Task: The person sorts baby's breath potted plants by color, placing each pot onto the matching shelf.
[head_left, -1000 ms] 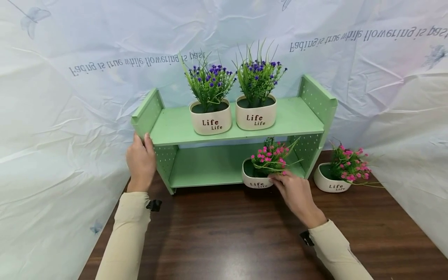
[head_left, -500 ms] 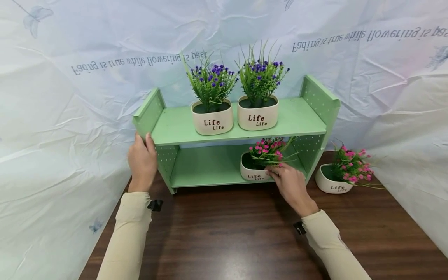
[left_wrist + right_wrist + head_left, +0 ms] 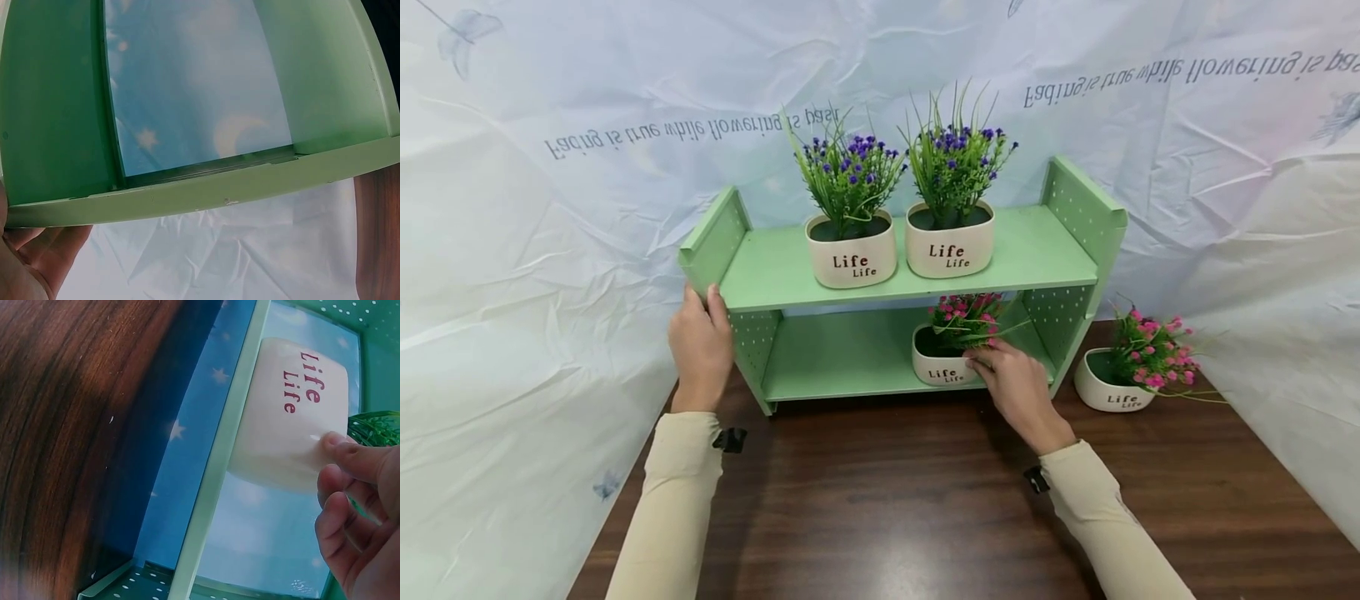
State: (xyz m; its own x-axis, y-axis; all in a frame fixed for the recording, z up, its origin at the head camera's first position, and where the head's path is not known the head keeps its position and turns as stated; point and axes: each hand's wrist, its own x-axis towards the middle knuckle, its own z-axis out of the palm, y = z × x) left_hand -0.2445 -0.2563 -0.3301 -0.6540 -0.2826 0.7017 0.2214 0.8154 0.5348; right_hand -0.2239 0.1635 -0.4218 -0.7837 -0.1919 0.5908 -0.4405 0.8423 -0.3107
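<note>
My right hand (image 3: 1011, 392) pinches the rim of a cream flowerpot (image 3: 938, 371) lettered "Life", with pink artificial flowers (image 3: 966, 317) in it. This pot is at the right part of the lower board of a green two-tier shelf (image 3: 835, 354). In the right wrist view, the thumb presses the wall of the pot (image 3: 284, 425) and the other fingers curl near its rim. My left hand (image 3: 702, 346) grips the front edge of the shelf's left side panel (image 3: 715, 242); in the left wrist view, fingers (image 3: 59, 247) show beneath the green edge (image 3: 225, 194).
Two cream pots (image 3: 853, 260) with purple flowers (image 3: 951, 150) stand side by side on the upper board (image 3: 1045, 250). Another pink-flowered pot (image 3: 1108, 392) stands on the dark wooden table (image 3: 865, 500), right of the shelf. A printed cloth (image 3: 647, 67) hangs behind.
My right hand has moved the pink-flowered pot back and slightly left, from the lower board's front edge further onto it. The left hand keeps its grip on the side panel.
</note>
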